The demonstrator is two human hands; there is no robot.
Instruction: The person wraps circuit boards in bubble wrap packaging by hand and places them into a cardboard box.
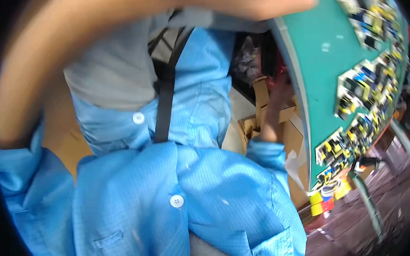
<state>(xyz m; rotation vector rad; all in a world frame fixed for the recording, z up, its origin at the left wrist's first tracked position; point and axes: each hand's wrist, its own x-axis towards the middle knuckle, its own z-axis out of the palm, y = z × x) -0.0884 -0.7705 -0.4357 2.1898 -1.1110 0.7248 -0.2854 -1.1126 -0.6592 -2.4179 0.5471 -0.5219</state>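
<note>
My left arm sweeps across the upper left, and my left hand (277,0) is at the top edge of the head view, over the near edge of the green-topped table (316,69). Motion smears its fingers and the frame cuts part of it off, so its grip does not show. On the other side, my right hand (281,89) reaches down beside the table edge, close to open cardboard boxes (292,134). Shadow hides its fingers and anything in them. Circuit boards (364,87) crowded with yellow, black and blue components lie in rows on the table.
Red and yellow blocks (323,202) sit at the table's near right corner. Clear plastic wrapping (248,59) lies in the dark space below the table. Pale metal legs or rails (408,153) stand beyond it, above a dark reddish floor (398,210). A black strap (166,107) hangs down my blue coat.
</note>
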